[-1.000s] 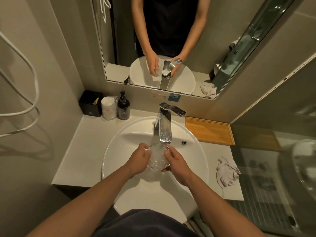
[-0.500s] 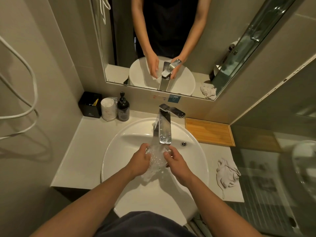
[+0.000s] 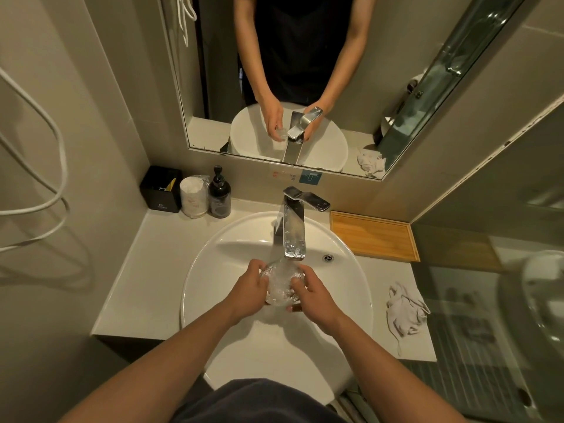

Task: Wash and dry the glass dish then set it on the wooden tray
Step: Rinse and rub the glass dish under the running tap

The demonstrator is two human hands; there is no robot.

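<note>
A small clear glass dish (image 3: 280,284) is held over the white basin (image 3: 213,270), directly under the chrome tap's spout (image 3: 294,236), with water splashing on it. My left hand (image 3: 248,290) grips its left side and my right hand (image 3: 316,297) grips its right side, fingers curled over the rim. The wooden tray (image 3: 370,236) lies on the counter at the back right, with nothing on it. A crumpled white cloth (image 3: 404,312) lies on the counter to the right of the basin.
At the back left of the counter stand a black box (image 3: 160,190), a wrapped white cup (image 3: 193,196) and a dark pump bottle (image 3: 219,195). A mirror (image 3: 305,87) hangs above. Glass shower panel (image 3: 503,300) borders the right.
The dish has turned in my hands under the stream; half a second ago water spilled down from it to the left, now it sits more level between both hands.
</note>
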